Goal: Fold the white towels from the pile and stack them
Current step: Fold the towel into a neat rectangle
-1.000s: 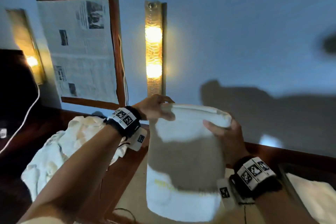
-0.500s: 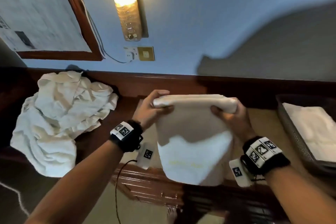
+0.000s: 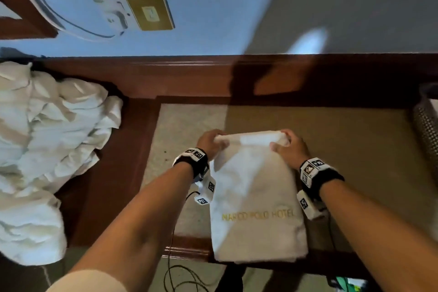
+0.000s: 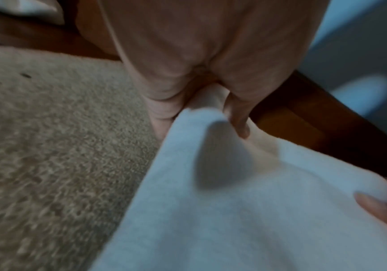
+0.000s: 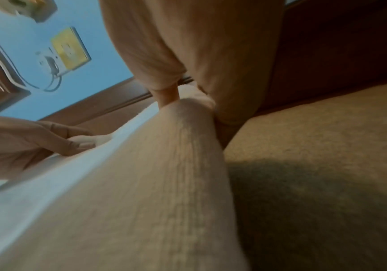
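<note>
Mid-task. Folded hotel towel (image 3: 256, 197) laid on desk (image 3: 355, 149), hanging over near edge, far fold pinched by left hand (image 3: 211, 143) and right hand (image 3: 290, 149). Unfolded towel pile (image 3: 47, 149) waiting at left end; mesh tray (image 3: 426, 130) at right edge, probably for stacking.

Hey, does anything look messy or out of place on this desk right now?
Nothing looks damaged or spilled. The only untidy thing is the pile of unfolded towels, crumpled at the desk's left end. The folded towel, gripped by the left hand and right hand, overhangs the front edge of the desk.
</note>
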### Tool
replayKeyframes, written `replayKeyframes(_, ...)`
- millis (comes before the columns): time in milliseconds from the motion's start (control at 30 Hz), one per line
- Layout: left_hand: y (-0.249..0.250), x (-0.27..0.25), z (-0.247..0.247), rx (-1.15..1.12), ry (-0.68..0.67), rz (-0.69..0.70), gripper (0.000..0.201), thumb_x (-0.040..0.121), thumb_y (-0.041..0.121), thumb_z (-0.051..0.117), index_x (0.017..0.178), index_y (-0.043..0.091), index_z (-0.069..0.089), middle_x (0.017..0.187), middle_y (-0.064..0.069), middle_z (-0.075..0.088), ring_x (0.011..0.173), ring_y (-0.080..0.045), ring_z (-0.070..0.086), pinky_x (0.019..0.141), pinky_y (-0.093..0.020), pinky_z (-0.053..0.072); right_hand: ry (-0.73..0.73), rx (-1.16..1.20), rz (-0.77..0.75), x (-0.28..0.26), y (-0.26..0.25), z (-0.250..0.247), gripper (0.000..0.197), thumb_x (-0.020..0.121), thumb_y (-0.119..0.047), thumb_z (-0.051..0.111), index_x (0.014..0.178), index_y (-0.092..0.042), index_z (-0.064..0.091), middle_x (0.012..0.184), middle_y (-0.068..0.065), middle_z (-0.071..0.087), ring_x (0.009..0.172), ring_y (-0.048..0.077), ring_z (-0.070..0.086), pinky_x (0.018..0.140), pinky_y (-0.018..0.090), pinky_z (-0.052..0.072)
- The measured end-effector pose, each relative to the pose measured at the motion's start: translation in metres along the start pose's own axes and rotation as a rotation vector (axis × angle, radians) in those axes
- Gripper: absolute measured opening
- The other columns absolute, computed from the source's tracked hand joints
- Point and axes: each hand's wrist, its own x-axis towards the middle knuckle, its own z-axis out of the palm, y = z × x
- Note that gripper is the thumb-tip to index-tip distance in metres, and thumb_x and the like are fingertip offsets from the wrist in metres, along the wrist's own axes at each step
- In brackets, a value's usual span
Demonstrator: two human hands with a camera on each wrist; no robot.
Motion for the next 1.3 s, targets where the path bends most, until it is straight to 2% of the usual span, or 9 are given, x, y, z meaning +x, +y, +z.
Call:
replayKeyframes(267,-0.007,0.051,0.004,0.031,-0.023,0.018,0.025,0.093,0.015,0.074,0.118,0.012,0.075,0.128,-0.013,0.069,0.119,-0.027,0.062,0.094,-0.027,0.045,-0.041,-0.235,-0.111,0.054,0.009,0.001,0.019,0.082,-0.011,0.078,0.096,-0.015,0.066,0.094,0.005,0.067,0.088,0.027,0.061,0.073,0.026,0.039)
replayKeyframes(467,0.002,0.084,0.005,0.021,-0.045,-0.001,0.028,0.093,0.023,0.075,0.12,0.016,0.075,0.129,-0.01,0.068,0.114,-0.026,0.064,0.099,-0.036,0.052,0.034,-0.291,-0.068,0.076,0.007,0.006,0.025,0.084,-0.012,0.075,0.108,-0.012,0.066,0.107,0.007,0.066,0.094,0.024,0.058,0.079,0.026,0.04)
replayKeyframes(633,-0.006,0.08,0.002,0.368,-0.035,0.215,0.036,0.09,0.036,0.076,0.121,0.02,0.071,0.121,0.002,0.054,0.1,-0.015,0.054,0.091,-0.027,0.044,-0.187,-0.6,-0.366,0.081,0.003,0.021,0.051,0.09,-0.032,0.056,0.14,-0.023,0.055,0.142,0.001,0.053,0.131,0.028,0.043,0.11,0.044,0.032)
replayKeyframes(800,-0.005,0.083,0.003,0.495,0.02,0.21,0.031,0.096,0.033,0.067,0.123,0.018,0.068,0.131,-0.009,0.063,0.111,-0.03,0.062,0.093,-0.041,0.052,-0.213,-0.793,-0.235,0.095,-0.014,0.027,0.038,0.1,-0.031,0.05,0.137,-0.023,0.055,0.141,0.003,0.053,0.133,0.025,0.043,0.109,0.046,0.024)
replayKeyframes(867,0.001,0.08,0.011,0.595,0.068,0.147,0.045,0.099,0.029,0.061,0.142,0.02,0.052,0.154,-0.011,0.043,0.128,-0.033,0.049,0.103,-0.05,0.045,-0.122,-0.822,-0.21,0.093,-0.017,0.032,0.036,0.098,-0.027,0.05,0.133,-0.023,0.056,0.14,0.005,0.053,0.13,0.028,0.042,0.107,0.046,0.026)
replayKeyframes(967,0.014,0.051,0.033,0.779,0.137,0.175,0.062,0.103,0.027,0.05,0.158,0.015,0.024,0.166,-0.018,0.016,0.151,-0.041,0.018,0.117,-0.06,0.027,0.062,-0.74,-0.35,0.066,-0.013,0.051,0.048,0.095,-0.023,0.055,0.142,-0.019,0.049,0.15,0.011,0.043,0.137,0.033,0.035,0.112,0.048,0.027)
replayKeyframes(1100,-0.016,0.006,0.057,1.006,-0.248,0.419,0.067,0.105,0.047,0.012,0.164,0.022,-0.005,0.17,-0.006,-0.019,0.157,-0.028,-0.015,0.122,-0.066,0.004,-0.226,-0.899,-0.531,0.025,0.031,0.063,0.065,0.101,-0.044,0.029,0.161,-0.026,0.011,0.17,0.001,-0.004,0.156,0.021,-0.006,0.125,0.05,0.003)
replayKeyframes(1233,-0.051,0.005,0.036,0.905,-0.065,0.174,0.066,0.108,0.051,0.013,0.163,0.025,-0.013,0.169,-0.004,-0.024,0.154,-0.027,-0.022,0.121,-0.068,-0.001,-0.138,-0.886,-0.285,0.023,0.052,0.048,0.065,0.104,-0.051,0.02,0.16,-0.028,-0.003,0.168,-0.006,-0.017,0.154,0.022,-0.016,0.122,0.055,-0.009)
replayKeyframes(1300,-0.049,-0.008,0.038,0.845,0.036,0.063,0.068,0.108,0.049,0.016,0.162,0.02,-0.012,0.168,-0.014,-0.021,0.155,-0.036,-0.019,0.121,-0.068,-0.003,-0.055,-0.86,-0.141,0.014,0.047,0.052,0.067,0.105,-0.048,0.021,0.161,-0.022,-0.005,0.168,0.005,-0.018,0.154,0.03,-0.018,0.122,0.058,-0.009)
